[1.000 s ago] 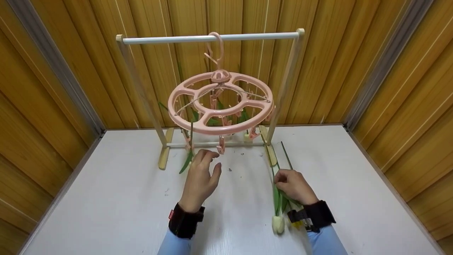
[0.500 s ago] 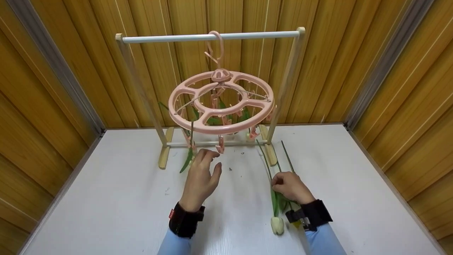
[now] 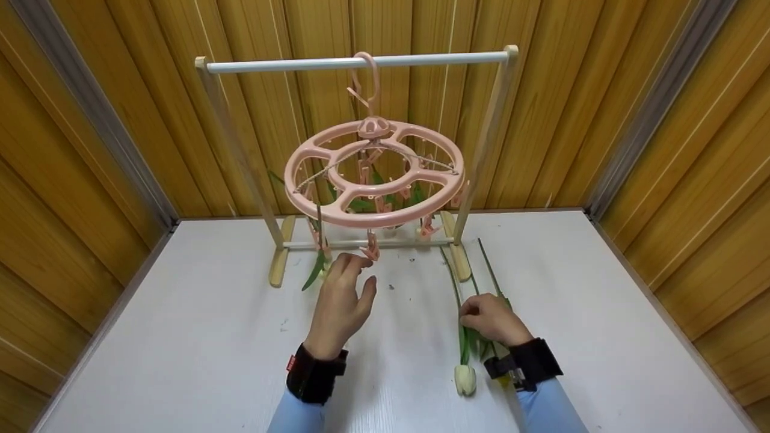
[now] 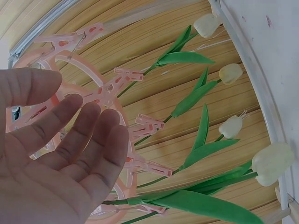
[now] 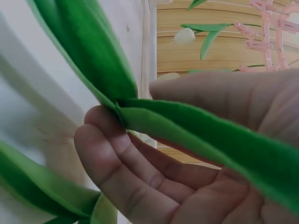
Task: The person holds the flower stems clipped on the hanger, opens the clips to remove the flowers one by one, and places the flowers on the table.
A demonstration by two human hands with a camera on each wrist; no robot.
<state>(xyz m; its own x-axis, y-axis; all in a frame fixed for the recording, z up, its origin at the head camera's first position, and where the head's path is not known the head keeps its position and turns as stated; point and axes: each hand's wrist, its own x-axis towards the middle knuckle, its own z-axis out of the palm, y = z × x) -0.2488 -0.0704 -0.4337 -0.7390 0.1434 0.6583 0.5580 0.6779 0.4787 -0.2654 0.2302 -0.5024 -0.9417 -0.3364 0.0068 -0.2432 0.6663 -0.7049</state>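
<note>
In the head view my right hand [image 3: 496,319] pinches the stem of a white tulip [image 3: 465,380], whose bloom points toward me. The right wrist view shows its green leaves [image 5: 187,130] running across that hand. My left hand [image 3: 341,300] is held with fingers apart and nothing in them, just below a pink clip [image 3: 372,246] on the front of a round pink clip hanger [image 3: 385,221]. Several white tulips [image 4: 231,73] hang bloom-down from other clips in the left wrist view, with my left palm [image 4: 51,186] beside the ring.
The hanger hooks over the white bar [image 3: 289,65] of a wooden-legged stand [image 3: 278,264]. More tulip stems [image 3: 490,264] lie on the white table [image 3: 180,337] under and beside my right hand. Wood-patterned walls [image 3: 553,120] enclose the back and sides.
My right hand has moved slightly left and toward me, drawing the tulip left, away from the other stems. The left hand stays in place. The hanger sways slightly.
</note>
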